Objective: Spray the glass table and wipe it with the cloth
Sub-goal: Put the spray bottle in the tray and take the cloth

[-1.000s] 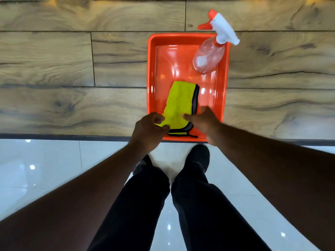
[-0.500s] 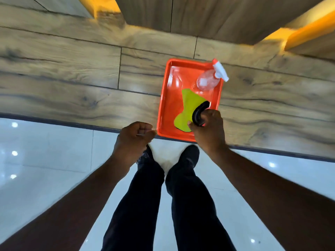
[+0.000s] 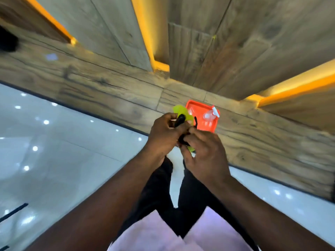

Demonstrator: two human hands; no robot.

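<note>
Both hands hold the yellow cloth [image 3: 179, 111] with black edging up in front of me. My left hand [image 3: 164, 134] grips its upper part and my right hand [image 3: 203, 154] pinches the lower part; most of the cloth is hidden between them. Behind the hands, the orange tray [image 3: 195, 107] lies on the wooden floor strip, with the clear spray bottle [image 3: 210, 115] with a white and red head lying in it. No glass table is in view.
A wood-look floor band [image 3: 108, 91] runs diagonally along a wood-panelled wall with lit yellow strips [image 3: 145, 33]. Glossy white tiles [image 3: 54, 151] cover the floor near me. My dark trouser legs [image 3: 181, 187] and a pale shirt hem [image 3: 163, 232] fill the lower middle.
The cloth has come out of the tray, lifted by my right hand, and my left hand has joined it on the cloth. My head has risen and tilted, so the tray looks smaller.
</note>
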